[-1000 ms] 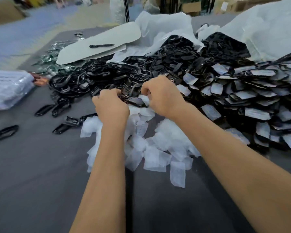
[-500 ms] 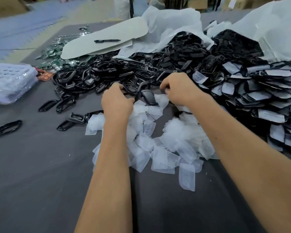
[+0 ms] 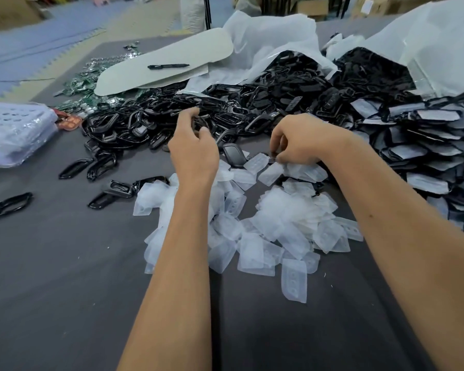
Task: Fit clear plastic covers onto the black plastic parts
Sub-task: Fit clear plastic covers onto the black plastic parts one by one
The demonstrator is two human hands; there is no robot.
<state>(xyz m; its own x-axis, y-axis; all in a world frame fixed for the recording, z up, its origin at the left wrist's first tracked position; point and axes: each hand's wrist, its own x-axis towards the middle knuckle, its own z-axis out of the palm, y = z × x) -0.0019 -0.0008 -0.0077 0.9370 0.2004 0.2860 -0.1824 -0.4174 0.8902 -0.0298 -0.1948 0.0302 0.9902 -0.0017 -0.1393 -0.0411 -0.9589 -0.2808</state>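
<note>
— At the far edge of the heap of clear, rounded-rectangle plastic covers [image 3: 265, 223], what is the right hand [image 3: 304, 141] doing?

— Its fingers are curled down and pinch at one clear cover [image 3: 272, 173] on top of the heap. The fingertips hide the contact, so I cannot say whether the cover is lifted yet or only touched.

— And the left hand [image 3: 194, 151]?

— Raised, thumb and forefinger drawn together over the near fringe of the pile of glossy black plastic frames [image 3: 150, 124]. It seems to pinch one frame, though motion blur makes that uncertain.

— Where is the part being worked on?

— One solid black oval plastic part [image 3: 232, 155] lies on the grey table mat [image 3: 65, 290] between the two hands, touching the covers. Finished pieces, black with clear covers on them [image 3: 426, 156], are stacked to the right.

— How should this step go?

— I would peel off a single cover, since they cling in layers, turn its moulded bumps to match the black part's face, then press from one end to the other so that the rim seats evenly.

— Anything else on the table?

— A black pen [image 3: 168, 66] on a pale card sheet [image 3: 166, 62], and white bags [image 3: 439, 44] behind.
</note>
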